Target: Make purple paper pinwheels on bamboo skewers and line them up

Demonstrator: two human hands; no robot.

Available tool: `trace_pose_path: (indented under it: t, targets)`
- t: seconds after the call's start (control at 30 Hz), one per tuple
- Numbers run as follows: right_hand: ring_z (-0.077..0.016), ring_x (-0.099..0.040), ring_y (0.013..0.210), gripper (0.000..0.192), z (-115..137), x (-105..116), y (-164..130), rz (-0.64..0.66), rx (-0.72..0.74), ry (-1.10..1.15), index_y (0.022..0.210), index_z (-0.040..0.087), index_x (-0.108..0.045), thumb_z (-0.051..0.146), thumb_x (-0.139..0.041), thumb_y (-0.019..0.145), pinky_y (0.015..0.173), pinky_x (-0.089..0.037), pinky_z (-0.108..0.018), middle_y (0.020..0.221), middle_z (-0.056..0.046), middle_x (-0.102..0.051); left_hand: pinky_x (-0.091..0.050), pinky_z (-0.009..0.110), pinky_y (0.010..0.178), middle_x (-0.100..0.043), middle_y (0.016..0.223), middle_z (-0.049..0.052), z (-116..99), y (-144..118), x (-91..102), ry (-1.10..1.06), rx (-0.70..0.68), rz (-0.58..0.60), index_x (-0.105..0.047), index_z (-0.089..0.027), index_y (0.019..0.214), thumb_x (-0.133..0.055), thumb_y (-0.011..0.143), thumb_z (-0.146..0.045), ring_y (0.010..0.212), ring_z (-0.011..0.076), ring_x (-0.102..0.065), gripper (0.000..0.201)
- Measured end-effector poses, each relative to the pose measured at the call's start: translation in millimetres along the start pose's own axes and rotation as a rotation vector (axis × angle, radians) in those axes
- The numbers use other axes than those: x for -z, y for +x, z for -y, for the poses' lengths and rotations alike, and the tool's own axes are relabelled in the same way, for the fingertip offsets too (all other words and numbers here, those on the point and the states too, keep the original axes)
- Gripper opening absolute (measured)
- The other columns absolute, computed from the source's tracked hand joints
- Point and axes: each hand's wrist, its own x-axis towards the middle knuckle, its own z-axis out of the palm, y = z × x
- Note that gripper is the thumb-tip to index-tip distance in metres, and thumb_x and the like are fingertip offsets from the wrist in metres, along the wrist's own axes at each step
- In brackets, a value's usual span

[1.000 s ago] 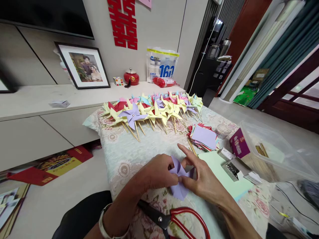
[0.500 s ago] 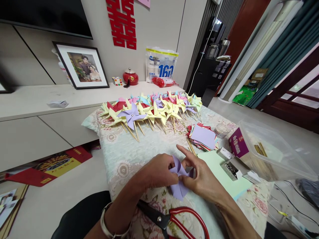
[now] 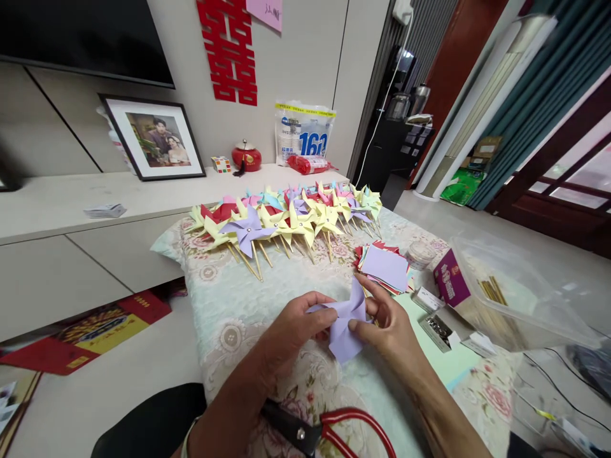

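Fingers of both hands pinch one piece of purple paper (image 3: 344,321), partly folded, held just above the near middle of the table (image 3: 248,305). Left hand (image 3: 291,334): thumb and forefinger closed on the paper's left flap, knuckles up, wrist coming in from the near edge. Right hand (image 3: 389,324): thumb under, fingertips clamped on the right side and top flap, forearm angled in from the near right corner.

Clear plastic box (image 3: 520,299) at the right edge, lying tilted, open side toward the table's middle; wooden sticks (image 3: 491,291) inside it. Purple carton (image 3: 451,283) touches its left side; contents not visible. Small open box (image 3: 439,329) just in front holds dark metal bits, too small to identify. Round tub (image 3: 420,254) beside a stack of coloured paper squares (image 3: 384,268), right of centre.

Finished pinwheels (image 3: 286,219) lie in rows along the far edge. Red-handled scissors (image 3: 329,429) at the near edge, under the wrists.
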Motion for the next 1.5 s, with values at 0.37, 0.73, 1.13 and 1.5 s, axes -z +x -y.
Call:
trace_pose_path:
  t: [0.37, 0.73, 1.13, 1.5]
  targets:
    - [-0.0183, -0.059, 0.069, 0.075, -12.0, -7.3, 0.2, -0.099, 0.097, -0.012, 0.140, 0.021, -0.050, 0.026, -0.073, 0.069, 0.065, -0.049, -0.030, 0.066, 0.005, -0.058, -0.049, 0.027, 0.070, -0.073, 0.075, 0.007, 16.1, -3.7, -24.8, -0.260, -0.036, -0.054, -0.075, -0.012, 0.087, -0.077, 0.066, -0.025, 0.066, 0.0158, -0.062, 0.025]
    - [-0.0221, -0.064, 0.079, 0.064, -6.3, -12.8, -4.3, -0.028, 0.086, -0.076, 0.134, 0.018, -0.053, 0.027, -0.071, 0.073, 0.071, -0.051, -0.033, 0.075, 0.001, -0.064, -0.043, 0.025, 0.060, -0.067, 0.060, 0.001, 18.0, 0.6, -30.1, -0.207, -0.038, -0.152, -0.074, -0.011, 0.077, -0.073, 0.060, -0.021, 0.055, 0.0130, -0.055, 0.020]
    - [-0.0273, -0.051, 0.108, 0.032, 1.8, -8.9, -11.9, 0.006, 0.876, -0.833, 0.115, 0.023, -0.061, 0.007, -0.055, 0.088, 0.093, -0.040, -0.048, 0.109, -0.008, -0.060, -0.040, 0.025, 0.058, -0.058, 0.056, -0.003, -0.5, -1.3, -8.1, -0.309, -0.089, -0.322, -0.063, -0.017, 0.063, -0.071, 0.061, -0.029, 0.057, 0.0128, -0.050, 0.015]
    - [-0.0255, -0.048, 0.101, 0.023, 1.8, -14.7, -17.1, 0.076, 0.912, -1.051, 0.099, 0.021, -0.063, 0.003, -0.051, 0.091, 0.083, -0.034, -0.042, 0.103, -0.007, -0.062, -0.037, 0.026, 0.057, -0.046, 0.055, -0.004, 2.6, -1.3, -14.1, -0.334, -0.086, -0.280, -0.055, -0.019, 0.057, -0.069, 0.060, -0.031, 0.058, 0.0131, -0.042, 0.018]
